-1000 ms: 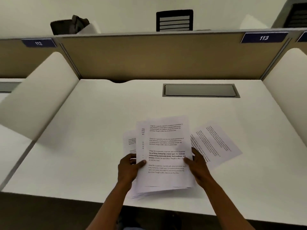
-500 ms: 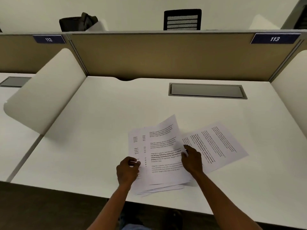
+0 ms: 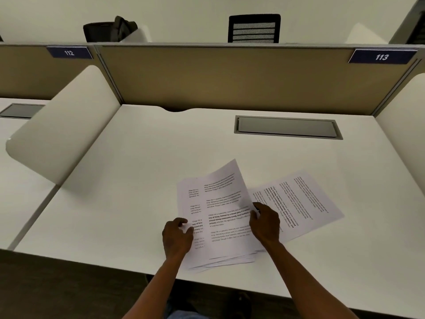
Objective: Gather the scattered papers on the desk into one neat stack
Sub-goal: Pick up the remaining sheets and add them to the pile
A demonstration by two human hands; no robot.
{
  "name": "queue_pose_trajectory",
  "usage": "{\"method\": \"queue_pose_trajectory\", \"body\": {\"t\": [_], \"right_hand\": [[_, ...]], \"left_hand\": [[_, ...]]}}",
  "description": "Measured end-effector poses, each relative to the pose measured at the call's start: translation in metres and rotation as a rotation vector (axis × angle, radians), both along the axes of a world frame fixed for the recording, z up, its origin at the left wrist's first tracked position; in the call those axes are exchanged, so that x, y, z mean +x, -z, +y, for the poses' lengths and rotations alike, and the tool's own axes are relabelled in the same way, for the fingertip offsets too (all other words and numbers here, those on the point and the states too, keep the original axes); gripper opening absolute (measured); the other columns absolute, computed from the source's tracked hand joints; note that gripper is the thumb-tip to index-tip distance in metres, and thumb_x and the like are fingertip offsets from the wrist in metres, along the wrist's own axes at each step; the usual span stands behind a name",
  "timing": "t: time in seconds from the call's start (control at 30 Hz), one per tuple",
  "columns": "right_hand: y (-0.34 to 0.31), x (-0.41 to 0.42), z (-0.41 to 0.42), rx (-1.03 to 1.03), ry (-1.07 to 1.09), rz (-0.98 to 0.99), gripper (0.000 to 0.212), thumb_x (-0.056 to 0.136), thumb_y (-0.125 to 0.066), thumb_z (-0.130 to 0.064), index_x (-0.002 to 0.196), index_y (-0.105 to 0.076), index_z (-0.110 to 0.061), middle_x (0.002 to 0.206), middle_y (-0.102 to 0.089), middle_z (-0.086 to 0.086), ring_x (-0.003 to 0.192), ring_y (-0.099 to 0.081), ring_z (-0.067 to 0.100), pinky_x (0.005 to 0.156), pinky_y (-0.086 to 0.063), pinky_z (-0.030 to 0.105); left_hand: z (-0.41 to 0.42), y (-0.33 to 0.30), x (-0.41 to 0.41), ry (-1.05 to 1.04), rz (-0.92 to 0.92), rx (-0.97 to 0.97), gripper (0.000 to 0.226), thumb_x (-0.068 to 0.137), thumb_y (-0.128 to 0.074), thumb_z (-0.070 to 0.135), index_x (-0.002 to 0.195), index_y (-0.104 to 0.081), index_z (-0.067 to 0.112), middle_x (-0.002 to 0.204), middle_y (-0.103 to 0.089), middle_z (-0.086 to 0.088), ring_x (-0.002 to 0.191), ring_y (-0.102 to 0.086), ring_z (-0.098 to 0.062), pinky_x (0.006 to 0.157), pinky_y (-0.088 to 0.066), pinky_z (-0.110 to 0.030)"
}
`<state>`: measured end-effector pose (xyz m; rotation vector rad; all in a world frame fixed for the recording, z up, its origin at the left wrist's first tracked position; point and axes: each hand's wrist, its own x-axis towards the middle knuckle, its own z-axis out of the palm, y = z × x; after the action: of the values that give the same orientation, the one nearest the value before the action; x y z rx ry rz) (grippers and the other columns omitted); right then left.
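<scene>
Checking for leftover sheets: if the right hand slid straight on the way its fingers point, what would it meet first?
Probably the top sheet's raised right edge, which the right hand already touches; depth is unclear.

White papers (image 3: pixel 226 217) with black print lie on a white desk (image 3: pixel 138 162); tan partition (image 3: pixel 230 77) and navy tags (image 3: pixel 381 56) at the top of the frame.

One paper pile (image 3: pixel 226 229), two loose sheets (image 3: pixel 296 203), two hands (image 3: pixel 177 238).
</scene>
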<state>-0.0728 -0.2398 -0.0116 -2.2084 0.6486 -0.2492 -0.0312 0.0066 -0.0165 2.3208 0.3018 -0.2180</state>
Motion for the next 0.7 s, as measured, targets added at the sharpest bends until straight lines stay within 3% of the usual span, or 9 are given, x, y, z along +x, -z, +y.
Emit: {"method": "queue_pose_trajectory", "body": {"t": [0.1, 0.2, 0.27, 0.33, 0.4, 0.5, 0.6, 0.7], "right_hand": [[-0.005, 0.003, -0.005, 0.097, 0.082, -0.023, 0.033, 0.091, -0.064, -0.007, 0.124, -0.064, -0.003, 0.121, -0.068, 0.013, 0.111, -0.065, 0.029, 0.094, -0.048, 0.03], [-0.014, 0.006, -0.008, 0.426, 0.105, 0.005, 0.04, 0.091, -0.066, -0.011, 0.13, -0.06, -0.008, 0.119, -0.064, 0.002, 0.112, -0.06, 0.021, 0.099, -0.046, 0.031], [-0.014, 0.009, -0.006, 0.556, 0.077, 0.012, 0.035, 0.088, -0.069, -0.012, 0.123, -0.065, -0.013, 0.114, -0.067, 0.0, 0.108, -0.064, 0.021, 0.098, -0.051, 0.038], [-0.011, 0.009, 0.003, 0.589, 0.057, 0.025, 0.031, 0.085, -0.072, -0.012, 0.115, -0.068, -0.017, 0.112, -0.071, 0.002, 0.105, -0.067, 0.023, 0.095, -0.055, 0.04], [-0.008, 0.008, 0.013, 0.599, 0.041, 0.044, 0.033, 0.084, -0.074, -0.013, 0.116, -0.067, -0.019, 0.114, -0.069, 0.003, 0.102, -0.065, 0.02, 0.094, -0.054, 0.036], [-0.008, 0.005, 0.022, 0.502, 0.024, 0.069, 0.04, 0.086, -0.073, -0.02, 0.124, -0.063, -0.018, 0.105, -0.066, -0.002, 0.091, -0.062, 0.011, 0.086, -0.051, 0.025], [-0.005, -0.002, 0.015, 0.244, 0.068, -0.005, 0.036, 0.086, -0.072, -0.023, 0.12, -0.065, -0.017, 0.096, -0.07, 0.0, 0.083, -0.066, 0.012, 0.081, -0.056, 0.029], [0.005, -0.016, -0.005, -0.02, 0.122, 0.007, 0.041, 0.086, -0.069, -0.026, 0.124, -0.062, -0.017, 0.112, -0.067, 0.003, 0.107, -0.062, 0.021, 0.089, -0.05, 0.032]], "left_hand": [[0.001, -0.004, -0.002, -0.017, -0.056, -0.076, 0.025, 0.082, -0.076, 0.025, 0.105, -0.069, 0.02, 0.107, -0.066, -0.005, 0.089, -0.065, -0.019, 0.08, -0.048, -0.026], [-0.002, -0.011, -0.004, -0.012, -0.07, -0.184, 0.027, 0.085, -0.073, 0.036, 0.108, -0.068, 0.022, 0.106, -0.069, 0.0, 0.082, -0.064, -0.007, 0.073, -0.051, -0.022], [-0.003, -0.017, -0.004, -0.012, -0.029, -0.257, 0.035, 0.085, -0.071, 0.043, 0.114, -0.066, 0.024, 0.108, -0.068, 0.004, 0.085, -0.063, -0.005, 0.071, -0.049, -0.019], [-0.001, -0.019, -0.002, -0.016, 0.035, -0.313, 0.043, 0.083, -0.073, 0.045, 0.122, -0.061, 0.029, 0.11, -0.063, 0.006, 0.093, -0.063, -0.014, 0.079, -0.053, -0.028], [0.004, -0.016, 0.0, -0.019, 0.072, -0.337, 0.052, 0.084, -0.075, 0.033, 0.132, -0.054, 0.031, 0.113, -0.061, 0.001, 0.103, -0.061, -0.021, 0.09, -0.053, -0.038], [0.011, -0.01, 0.001, -0.054, 0.067, -0.309, 0.055, 0.087, -0.071, 0.011, 0.135, -0.053, 0.028, 0.116, -0.064, -0.008, 0.102, -0.062, -0.026, 0.09, -0.052, -0.043], [0.014, -0.004, 0.001, -0.067, 0.036, -0.261, 0.047, 0.087, -0.069, 0.006, 0.129, -0.059, 0.024, 0.118, -0.065, -0.015, 0.096, -0.062, -0.027, 0.088, -0.054, -0.043], [0.015, 0.001, -0.001, -0.057, 0.011, -0.209, 0.045, 0.086, -0.069, 0.006, 0.127, -0.06, 0.022, 0.12, -0.065, -0.017, 0.094, -0.061, -0.026, 0.086, -0.053, -0.04]]}}
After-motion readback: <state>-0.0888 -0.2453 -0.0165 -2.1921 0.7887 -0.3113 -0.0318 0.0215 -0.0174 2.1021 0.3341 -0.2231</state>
